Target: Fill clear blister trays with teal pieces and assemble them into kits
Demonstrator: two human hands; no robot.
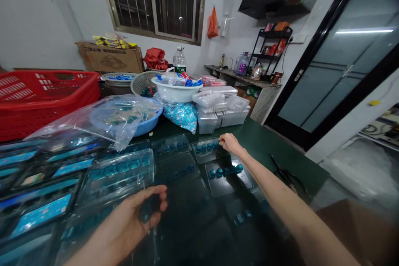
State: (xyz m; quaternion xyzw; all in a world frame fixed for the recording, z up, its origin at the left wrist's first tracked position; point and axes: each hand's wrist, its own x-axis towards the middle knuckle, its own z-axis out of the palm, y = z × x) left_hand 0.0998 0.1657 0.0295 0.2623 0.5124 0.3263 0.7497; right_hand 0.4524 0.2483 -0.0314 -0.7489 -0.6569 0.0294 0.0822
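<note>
- Holding our left hand (127,222) half curled around a small dark piece (145,212), too blurred to tell if it's gripped
- Our right hand (230,143) has its fingertips (222,137) bunched at a row of teal pieces (205,147) in a clear tray (202,158); can't tell if they've got one
- Second clear tray (224,185) of teal pieces just below
- All on a green table (280,153)
- Blue bowl (149,122) and red basket (46,95) farther left

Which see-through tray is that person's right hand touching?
The clear plastic tray holding a row of teal pieces, right at the fingertips of the right hand. The other tray, just below it, sits nearer the person, untouched.
</note>
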